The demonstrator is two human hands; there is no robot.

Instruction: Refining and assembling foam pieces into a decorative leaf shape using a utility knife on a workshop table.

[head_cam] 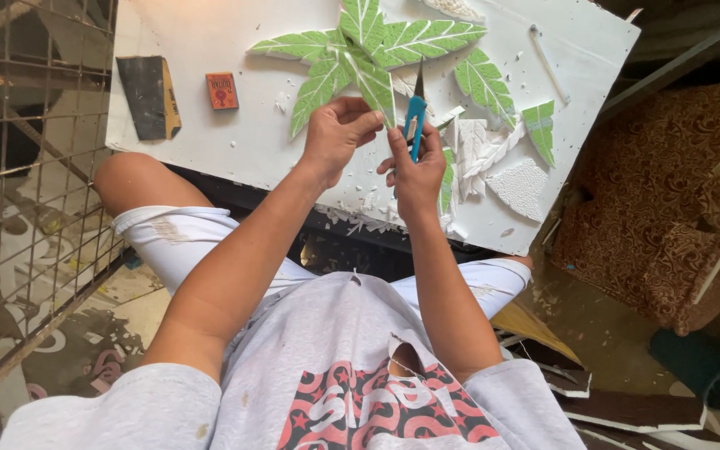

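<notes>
Head view: a person sits with a white foam board (pixel 235 125) resting across the knees. On the board lies a relief of green leaves (pixel 360 50) with white veins, beside uncoloured carved pieces (pixel 481 154) at the right.

The left hand (pixel 337 133) is curled, its fingertips pinching the lower tip of one green leaf lobe (pixel 374 87). The right hand (pixel 414 171) is closed around a blue-handled craft knife (pixel 415 117), whose dark blade points up at the leaf's edge, just beside the left fingertips.

White foam crumbs (pixel 368 212) lie scattered along the board's near edge. A small red box (pixel 222 91) and a dark sheet of sandpaper (pixel 147 96) lie on the board's left part, well apart from the hands. A wire grid (pixel 35 167) stands at the left, and a brown patterned cushion (pixel 668 200) at the right.
</notes>
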